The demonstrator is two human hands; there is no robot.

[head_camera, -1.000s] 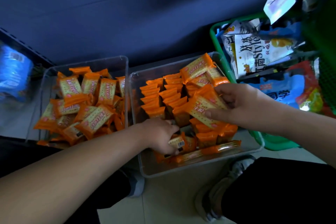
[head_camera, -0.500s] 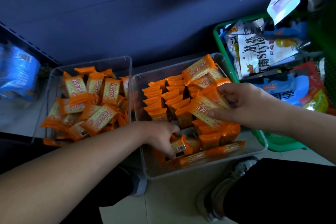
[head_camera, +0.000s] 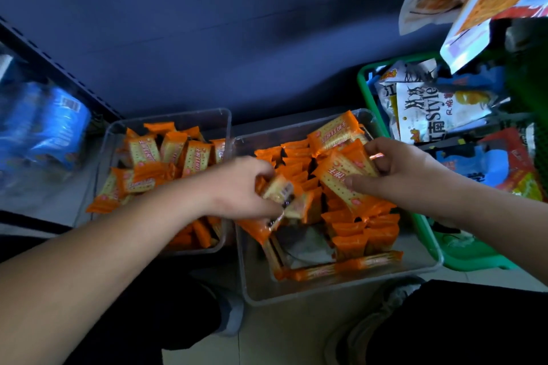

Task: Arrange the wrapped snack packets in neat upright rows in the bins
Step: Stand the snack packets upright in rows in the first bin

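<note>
Two clear plastic bins stand side by side on the floor. The left bin [head_camera: 166, 118] holds a loose heap of orange cracker packets [head_camera: 166, 157]. In the right bin [head_camera: 341, 284], upright rows of the same packets [head_camera: 296, 163] fill the far and right parts, with a bare patch of floor near the front. My left hand [head_camera: 243, 187] grips a bunch of packets [head_camera: 281, 195] above the middle of the right bin. My right hand [head_camera: 397, 172] pinches a tilted stack of packets [head_camera: 344, 175] over the right rows.
A green basket [head_camera: 462, 255] full of large snack bags stands right of the bins. More bags hang at the top right. Blue packs [head_camera: 53, 127] lie on a low shelf at the left. My knees and shoes are just in front of the bins.
My left hand has lifted from the front of the right bin up to its middle, carrying packets with it. My right hand has stayed on its stack.
</note>
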